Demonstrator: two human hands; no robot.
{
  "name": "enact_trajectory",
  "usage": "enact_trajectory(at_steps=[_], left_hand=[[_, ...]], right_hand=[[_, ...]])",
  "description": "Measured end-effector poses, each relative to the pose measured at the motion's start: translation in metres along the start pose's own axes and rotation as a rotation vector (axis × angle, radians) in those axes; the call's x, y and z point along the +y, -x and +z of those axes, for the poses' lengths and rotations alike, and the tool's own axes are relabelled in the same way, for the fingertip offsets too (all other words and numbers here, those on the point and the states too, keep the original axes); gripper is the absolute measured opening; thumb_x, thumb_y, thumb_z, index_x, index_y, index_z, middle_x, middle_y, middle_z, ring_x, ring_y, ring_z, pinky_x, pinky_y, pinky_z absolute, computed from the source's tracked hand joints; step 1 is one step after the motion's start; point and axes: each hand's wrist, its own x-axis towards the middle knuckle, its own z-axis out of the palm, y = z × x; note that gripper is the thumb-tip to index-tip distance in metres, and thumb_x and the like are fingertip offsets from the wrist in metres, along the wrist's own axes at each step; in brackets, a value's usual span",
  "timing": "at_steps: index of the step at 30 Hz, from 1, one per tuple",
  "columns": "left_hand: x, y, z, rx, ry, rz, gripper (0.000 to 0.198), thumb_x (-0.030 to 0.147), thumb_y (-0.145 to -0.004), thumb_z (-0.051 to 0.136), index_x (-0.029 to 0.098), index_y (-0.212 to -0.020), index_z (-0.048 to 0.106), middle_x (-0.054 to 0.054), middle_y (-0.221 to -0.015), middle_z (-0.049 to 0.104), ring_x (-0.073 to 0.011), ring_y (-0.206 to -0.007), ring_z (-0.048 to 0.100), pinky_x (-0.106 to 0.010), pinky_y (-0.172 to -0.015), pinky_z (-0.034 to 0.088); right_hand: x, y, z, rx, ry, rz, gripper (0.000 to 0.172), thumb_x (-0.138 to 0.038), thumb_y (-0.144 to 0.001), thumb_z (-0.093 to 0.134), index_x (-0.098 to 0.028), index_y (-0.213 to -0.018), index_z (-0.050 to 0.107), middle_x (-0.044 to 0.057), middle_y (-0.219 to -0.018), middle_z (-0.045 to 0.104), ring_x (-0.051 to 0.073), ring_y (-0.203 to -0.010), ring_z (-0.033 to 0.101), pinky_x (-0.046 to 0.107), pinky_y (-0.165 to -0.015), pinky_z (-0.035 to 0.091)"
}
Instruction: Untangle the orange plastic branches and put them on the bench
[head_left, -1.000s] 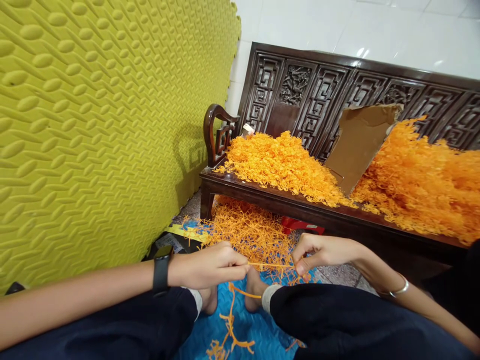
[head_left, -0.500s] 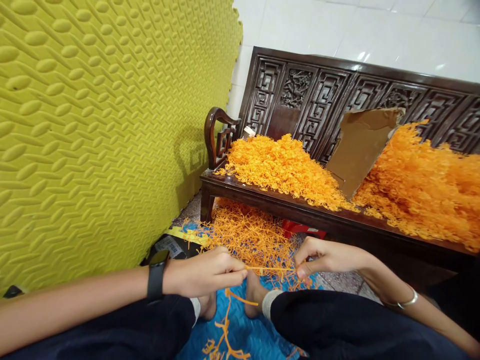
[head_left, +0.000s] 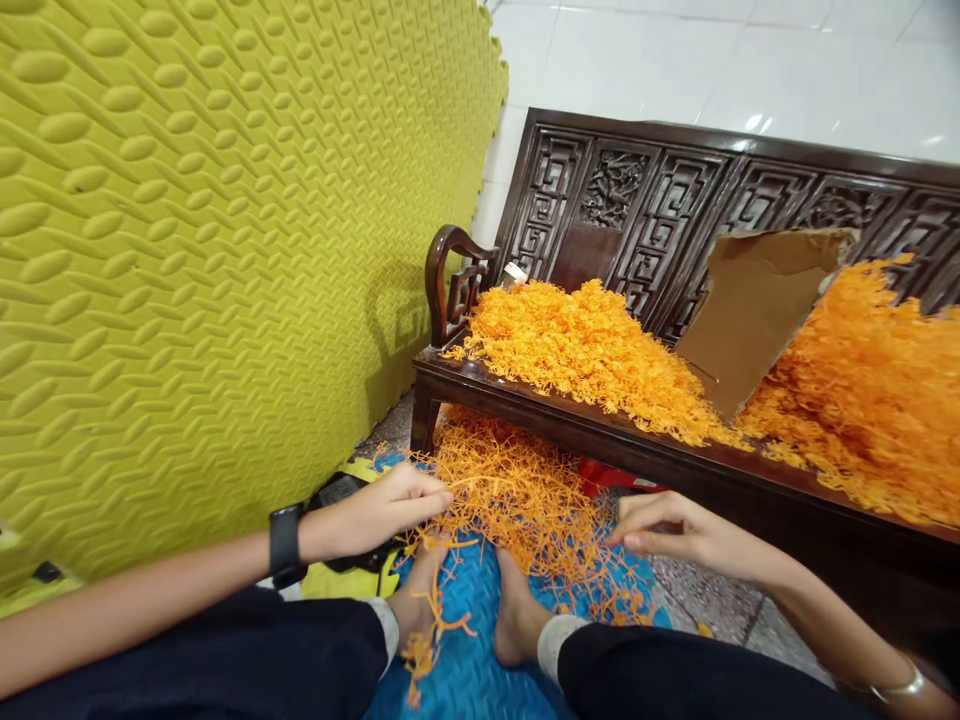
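My left hand [head_left: 405,507], below a black wristband, is pinched on an orange branching plastic strand [head_left: 429,590] that dangles in front of my left foot. A thin straight length of it appears to stick out past the fingertips. My right hand [head_left: 667,530] is held apart to the right, thumb and fingers pressed together; whatever is between them is too small to make out. Under and between my hands lies a tangled heap of bare orange branching strands [head_left: 517,490], spread from beneath the bench over the blue mat [head_left: 465,670].
A dark carved wooden bench [head_left: 555,395] carries a pile of small orange pieces [head_left: 577,345] and a larger orange pile [head_left: 877,400], with a cardboard sheet [head_left: 757,305] between them. Yellow foam matting [head_left: 225,250] stands upright on the left. A red object [head_left: 611,478] sits under the bench.
My hands have moved apart, the left one leftward with the dangling strand. The taut orange length stretched between them now no longer reaches my right hand. The view has shifted slightly.
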Motion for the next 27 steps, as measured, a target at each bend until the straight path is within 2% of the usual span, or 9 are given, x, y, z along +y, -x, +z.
enact_trajectory(at_steps=[3,5,10,16,19,22,27], left_hand=[[0.01,-0.005,0.003,-0.039,-0.021,0.025,0.042,0.038,-0.089,0.037,0.019,-0.054,0.024,0.006,-0.053,0.022,-0.0079,-0.05,0.022,-0.025,-0.047,0.019],[0.017,-0.007,0.005,-0.037,-0.027,0.045,0.04,0.035,-0.088,0.038,0.019,-0.054,0.023,0.006,-0.054,0.021,-0.0078,-0.05,0.021,-0.025,-0.048,0.02],[0.029,-0.009,0.008,-0.014,-0.061,0.106,0.039,0.031,-0.088,0.039,0.019,-0.054,0.024,0.006,-0.055,0.023,-0.008,-0.052,0.023,-0.025,-0.049,0.021],[0.043,-0.016,0.014,0.078,-0.146,0.11,0.04,0.031,-0.089,0.039,0.018,-0.054,0.027,0.007,-0.052,0.024,-0.0075,-0.05,0.025,-0.024,-0.049,0.021],[0.046,-0.018,0.014,0.08,-0.172,0.097,0.039,0.031,-0.09,0.038,0.018,-0.055,0.027,0.007,-0.052,0.025,-0.0074,-0.049,0.026,-0.024,-0.048,0.021],[0.043,-0.017,0.011,0.074,-0.187,0.089,0.038,0.031,-0.09,0.037,0.018,-0.055,0.028,0.006,-0.052,0.026,-0.0078,-0.05,0.027,-0.024,-0.049,0.022],[0.033,-0.016,0.006,0.073,-0.175,0.056,0.038,0.031,-0.09,0.035,0.018,-0.055,0.027,0.006,-0.053,0.025,-0.0081,-0.051,0.027,-0.024,-0.049,0.022]], right_hand=[[0.007,-0.009,0.003,0.16,-0.025,0.031,0.038,-0.047,-0.082,0.055,-0.019,-0.105,0.066,0.009,-0.097,0.065,0.02,-0.083,0.059,0.033,-0.075,0.047],[0.013,-0.017,0.004,0.253,-0.045,0.023,0.04,-0.048,-0.08,0.058,-0.018,-0.107,0.061,0.008,-0.093,0.065,0.019,-0.08,0.059,0.032,-0.072,0.048],[0.032,-0.057,-0.011,0.558,0.013,-0.05,0.032,-0.048,-0.072,0.065,-0.016,-0.076,0.063,0.006,-0.076,0.065,0.017,-0.067,0.058,0.031,-0.063,0.046],[0.054,-0.14,-0.058,0.741,0.17,-0.16,0.03,-0.048,-0.066,0.068,-0.018,-0.063,0.067,0.005,-0.07,0.065,0.019,-0.069,0.058,0.033,-0.068,0.044],[0.061,-0.176,-0.076,0.871,0.227,-0.171,0.029,-0.047,-0.067,0.068,-0.018,-0.061,0.067,0.006,-0.07,0.061,0.019,-0.07,0.053,0.034,-0.07,0.041],[0.067,-0.199,-0.085,0.953,0.257,-0.176,0.029,-0.045,-0.072,0.064,-0.018,-0.063,0.066,0.006,-0.069,0.058,0.019,-0.068,0.052,0.034,-0.07,0.041],[0.083,-0.219,-0.085,1.035,0.24,-0.148,0.026,-0.041,-0.077,0.059,-0.017,-0.067,0.062,0.008,-0.074,0.062,0.019,-0.07,0.055,0.035,-0.072,0.044]])
